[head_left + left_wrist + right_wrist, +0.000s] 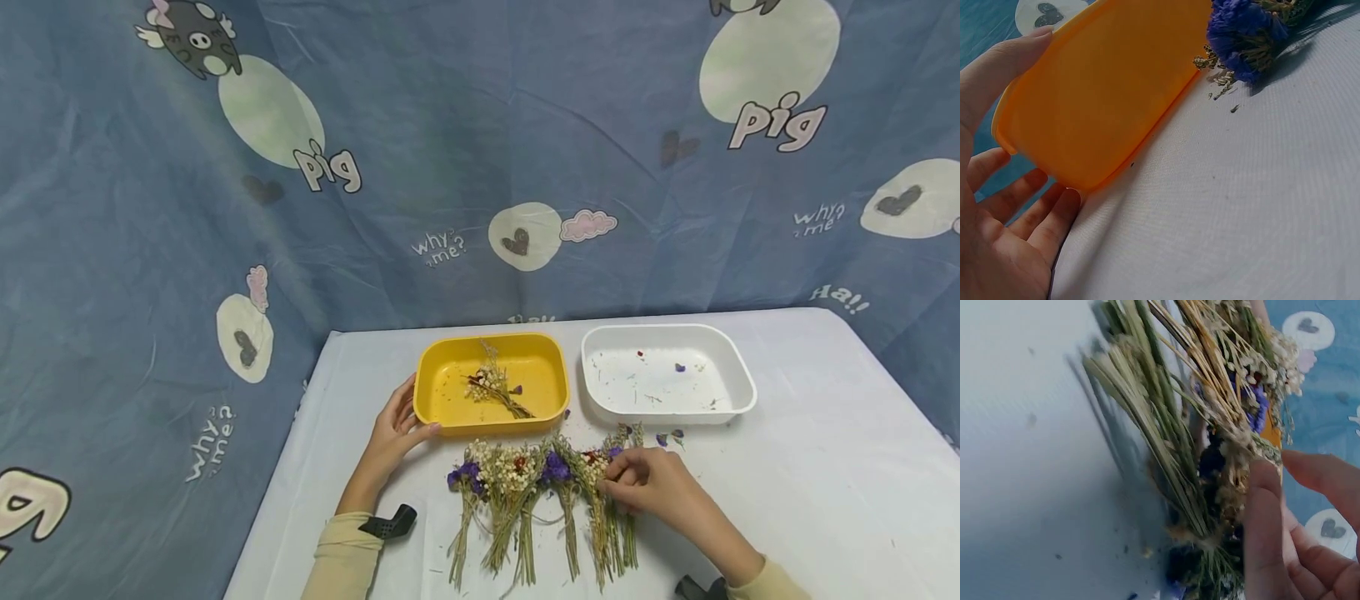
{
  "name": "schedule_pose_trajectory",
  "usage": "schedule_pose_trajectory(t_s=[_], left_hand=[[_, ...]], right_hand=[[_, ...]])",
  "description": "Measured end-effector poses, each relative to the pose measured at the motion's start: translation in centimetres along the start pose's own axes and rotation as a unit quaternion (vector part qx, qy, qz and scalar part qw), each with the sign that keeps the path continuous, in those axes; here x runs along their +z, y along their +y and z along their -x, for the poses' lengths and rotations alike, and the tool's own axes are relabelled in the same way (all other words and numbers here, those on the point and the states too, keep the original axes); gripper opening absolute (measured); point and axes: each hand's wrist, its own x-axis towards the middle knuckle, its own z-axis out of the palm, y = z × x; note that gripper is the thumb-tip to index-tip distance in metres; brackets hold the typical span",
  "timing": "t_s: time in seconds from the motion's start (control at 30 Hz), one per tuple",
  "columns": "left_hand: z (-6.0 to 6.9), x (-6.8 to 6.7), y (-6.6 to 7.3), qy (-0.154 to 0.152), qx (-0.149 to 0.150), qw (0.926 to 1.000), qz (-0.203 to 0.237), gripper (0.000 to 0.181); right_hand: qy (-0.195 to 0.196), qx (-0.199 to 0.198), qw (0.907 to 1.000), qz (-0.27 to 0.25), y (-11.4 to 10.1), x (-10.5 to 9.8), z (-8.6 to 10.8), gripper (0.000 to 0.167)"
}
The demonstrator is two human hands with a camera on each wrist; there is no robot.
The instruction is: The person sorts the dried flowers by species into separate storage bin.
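Inspecting the counter (825, 475) finds a row of dried flower bunches (513, 471) lying in front of a yellow tray (542, 379) and a white tray (667, 414). Heads point away from the person, stems toward the near edge; long axes run roughly front to back, the left ones slanting slightly. Neighbouring heads overlap, while several stem ends stand apart. The right hand (652, 482) is at the heads toward the row's right end, thumb and forefinger nearly closed, pinching a bunch (597, 512); its other fingers are bent. The left hand (393, 429) is spread around the yellow tray's near-left corner, thumb at the rim, fingers (1054, 225) fairly straight beside the end wall. Inside that tray, one small bunch (495, 390) lies diagonally, stems toward the near-right corner. A narrow gap separates the trays. Broad cloth extends rightward to the counter's right edge, with loose petals (662, 439) near the white tray.
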Motion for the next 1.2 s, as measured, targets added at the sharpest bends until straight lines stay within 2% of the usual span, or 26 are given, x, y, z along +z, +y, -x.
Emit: schedule_pose_trajectory(t_s=[0.1,0.27,0.6,0.77,0.9,1.07,1.2], left_hand=[[0.0,0.0,0.0,0.003,-0.003,1.0000,-0.002,0.097],[0.1,0.0,0.0,0.001,-0.001,1.0000,0.003,0.097],[0.2,0.1,0.2,-0.004,0.000,1.0000,0.006,0.097],[0.1,0.1,0.2,-0.003,0.001,1.0000,0.006,0.098],[0.1,0.1,0.2,-0.003,0.002,0.9999,0.009,0.098],[0.1,0.1,0.2,-0.008,0.007,0.9999,0.010,0.097],[0.1,0.0,0.1,-0.010,0.011,0.9998,0.011,0.097]], right_hand=[[0.017,0.004,0.9998,0.006,0.1,0.4,0.3,0.021],[0.034,-0.007,0.9984,0.045,0.3,1.2,0.5,0.017],[0.008,0.016,0.9980,0.061,0.5,2.0,0.8,0.024],[-0.009,0.007,0.9984,0.055,0.7,2.1,0.7,0.022],[-0.015,0.005,0.9995,0.026,1.0,2.0,0.6,0.021],[-0.006,0.000,1.0000,-0.006,1.3,1.8,0.7,0.023],[0.011,-0.010,0.9999,-0.006,1.4,1.8,0.8,0.024]])
